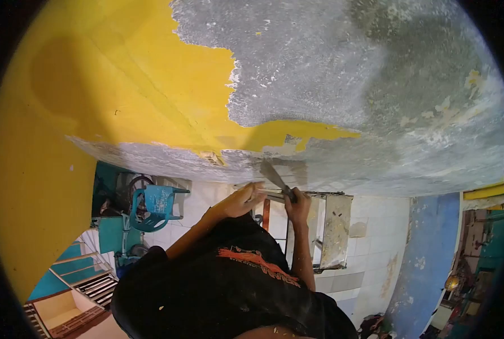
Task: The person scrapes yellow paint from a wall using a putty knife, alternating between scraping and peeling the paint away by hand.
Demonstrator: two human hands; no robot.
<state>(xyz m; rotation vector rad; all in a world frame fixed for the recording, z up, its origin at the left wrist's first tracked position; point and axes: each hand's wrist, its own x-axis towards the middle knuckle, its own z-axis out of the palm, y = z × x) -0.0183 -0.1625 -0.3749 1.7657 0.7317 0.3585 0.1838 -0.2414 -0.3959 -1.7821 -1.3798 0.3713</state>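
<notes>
My right hand (298, 207) is wrapped round the dark handle of a scraper (273, 174). Its flat blade points up and left at the wall, close to the ragged lower edge of the yellow paint (173, 90); whether it touches is hard to see. To the left of the scraper is my left hand (241, 201), raised near the wall with its fingers reaching out and slightly bent. I see nothing held in it. Grey bare wall (314, 62) shows beyond the paint, with small yellow and white flakes left on it.
Below my hands stands a worn metal-framed platform (335, 231) on white floor tiles. A blue plastic chair (157, 208) and a bicycle are at the left, with a wooden rack (85, 277) lower down. A peeling blue surface (424, 248) lies at the right.
</notes>
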